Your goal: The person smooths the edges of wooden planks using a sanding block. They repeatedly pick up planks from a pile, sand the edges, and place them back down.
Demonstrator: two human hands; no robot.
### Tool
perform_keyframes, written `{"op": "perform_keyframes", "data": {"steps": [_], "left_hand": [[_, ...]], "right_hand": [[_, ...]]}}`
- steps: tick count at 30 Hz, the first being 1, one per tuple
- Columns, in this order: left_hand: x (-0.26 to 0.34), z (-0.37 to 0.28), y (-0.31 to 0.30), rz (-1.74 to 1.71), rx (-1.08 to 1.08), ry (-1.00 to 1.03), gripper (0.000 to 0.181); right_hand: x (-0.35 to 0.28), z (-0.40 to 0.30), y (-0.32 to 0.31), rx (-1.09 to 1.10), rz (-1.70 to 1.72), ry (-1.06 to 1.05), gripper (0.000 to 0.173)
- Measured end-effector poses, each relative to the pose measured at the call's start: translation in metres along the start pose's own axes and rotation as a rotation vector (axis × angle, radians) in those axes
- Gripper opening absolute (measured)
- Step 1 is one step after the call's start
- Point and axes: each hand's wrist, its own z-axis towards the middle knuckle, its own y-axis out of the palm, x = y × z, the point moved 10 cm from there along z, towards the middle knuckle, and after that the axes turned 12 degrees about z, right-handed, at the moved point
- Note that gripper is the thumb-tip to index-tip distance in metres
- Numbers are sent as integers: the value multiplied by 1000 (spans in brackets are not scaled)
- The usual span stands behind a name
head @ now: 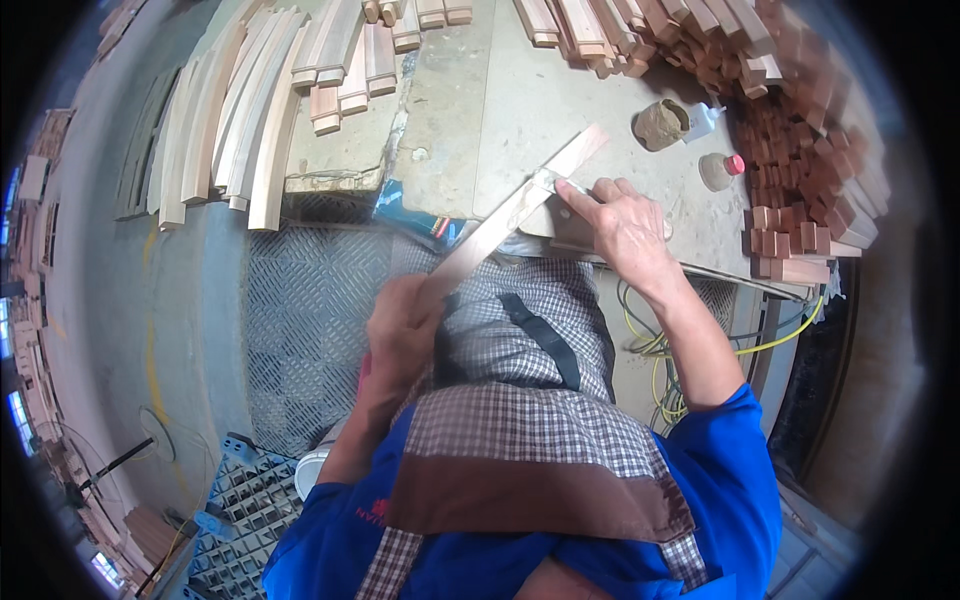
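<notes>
A pale wooden slat [495,221] slants from near my lap up over the edge of the worktable [450,97]. Its near end is in the grip of my left hand [405,322]. My right hand [630,225] holds a small flat tool [574,185], perhaps a putty knife, mostly covered by the fingers. The index finger stretches along the tool, whose tip lies on the slat's upper face near a whitish patch. The slat's far end rests over the tabletop.
Pale wooden pieces [255,120] lie at the left, some overhanging the edge. Reddish wood parts [787,157] are stacked at the right, near a crusted pot [660,126], a white squeeze bottle [703,120] and a red-capped bottle [720,172]. A yellow hose [787,337] hangs below.
</notes>
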Motion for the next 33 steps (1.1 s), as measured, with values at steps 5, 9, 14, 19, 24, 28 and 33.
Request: {"op": "perform_keyframes", "data": {"steps": [5, 9, 14, 19, 24, 28, 33], "left_hand": [[2, 1, -2, -26, 0, 3, 41], [6, 2, -3, -20, 6, 22, 42], [1, 0, 0, -24, -12, -27, 35], [0, -2, 0, -3, 16, -9, 43], [2, -3, 0, -12, 25, -12, 42], [1, -1, 2, -14, -8, -22, 42], [-4, -6, 5, 8, 39, -20, 42]], "right_hand": [[-1, 2, -7, -11, 74, 118, 44], [-16, -14, 0, 35, 146, -4, 53], [2, 5, -8, -6, -30, 86, 37], [-29, -7, -3, -97, 105, -30, 47], [-22, -21, -9, -146, 27, 74, 51], [-39, -16, -7, -108, 115, 18, 51], [-30, -24, -7, -193, 92, 105, 48]]}}
